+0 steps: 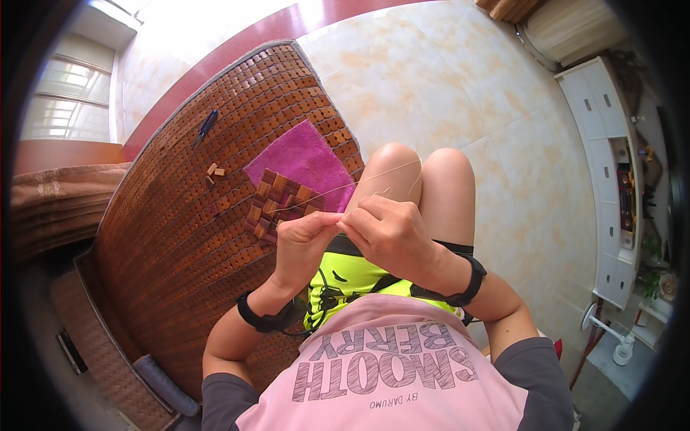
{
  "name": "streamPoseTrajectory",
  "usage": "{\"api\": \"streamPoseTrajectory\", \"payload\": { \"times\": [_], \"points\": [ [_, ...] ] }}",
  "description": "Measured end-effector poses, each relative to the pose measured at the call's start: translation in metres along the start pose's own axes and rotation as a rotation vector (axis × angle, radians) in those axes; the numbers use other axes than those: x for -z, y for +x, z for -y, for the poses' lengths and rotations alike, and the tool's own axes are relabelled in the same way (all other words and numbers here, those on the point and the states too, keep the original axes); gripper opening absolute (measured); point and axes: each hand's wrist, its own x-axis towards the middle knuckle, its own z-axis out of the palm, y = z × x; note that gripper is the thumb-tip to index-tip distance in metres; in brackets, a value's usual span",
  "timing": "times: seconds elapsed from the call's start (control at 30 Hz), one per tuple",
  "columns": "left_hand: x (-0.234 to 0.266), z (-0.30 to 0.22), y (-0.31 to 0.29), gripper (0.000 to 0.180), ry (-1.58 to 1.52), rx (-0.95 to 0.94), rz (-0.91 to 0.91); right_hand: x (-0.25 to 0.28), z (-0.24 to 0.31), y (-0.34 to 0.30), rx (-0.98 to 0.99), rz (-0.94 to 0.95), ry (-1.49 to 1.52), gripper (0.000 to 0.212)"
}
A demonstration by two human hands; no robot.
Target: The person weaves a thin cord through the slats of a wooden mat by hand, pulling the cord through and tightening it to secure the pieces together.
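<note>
My left hand point(305, 243) and my right hand point(392, 228) meet above my lap, thumbs and fingertips pinched close together. Between them they grip a thin pale thread point(384, 172); the exact spot they hold is too small to make out. The thread loops over my knees and runs toward a woven piece of small wooden blocks point(282, 201) in light and dark brown. That piece lies left of my left hand, partly on a magenta cloth point(307, 154). Each wrist wears a black band.
A brown tile mat point(165, 208) covers the seat to my left. On it lie several loose wooden blocks point(214, 172) and a dark blue-handled tool point(206, 128), perhaps pliers. Pale tiled floor point(525, 172) stretches ahead and right to a white cabinet point(593, 93).
</note>
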Motion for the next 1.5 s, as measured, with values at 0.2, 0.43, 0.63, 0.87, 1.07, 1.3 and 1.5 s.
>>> {"api": "streamPoseTrajectory", "payload": {
  "times": [0.2,0.43,0.63,0.87,1.07,1.3,1.5],
  "points": [
    [0.001,0.003,0.0,0.013,0.046,-0.05,-0.026,-0.004,-0.002,-0.002,-0.013,-0.002,0.029,0.018],
    [0.002,-0.011,0.0,0.017,0.033,-0.005,0.048,-0.004,0.0,-0.001,-0.125,0.014,0.153,0.045],
    [0.002,-0.014,0.0,0.015,-0.174,0.094,0.028,-0.001,0.0,0.0,-0.193,0.054,0.255,0.048],
    [0.005,-0.009,0.001,0.015,-0.16,0.126,0.032,-0.004,-0.008,-0.001,-0.148,0.033,0.23,0.034],
    [0.006,-0.007,0.001,0.015,-0.203,0.163,0.046,-0.005,-0.008,-0.001,-0.134,0.079,0.221,0.028],
    [0.007,-0.008,0.003,0.015,-0.199,0.195,0.075,-0.008,-0.011,-0.002,-0.108,0.07,0.172,0.009],
    [0.007,-0.005,0.002,0.015,-0.229,0.201,0.095,-0.006,-0.011,-0.002,-0.142,0.159,0.169,0.012]
  ]
}}
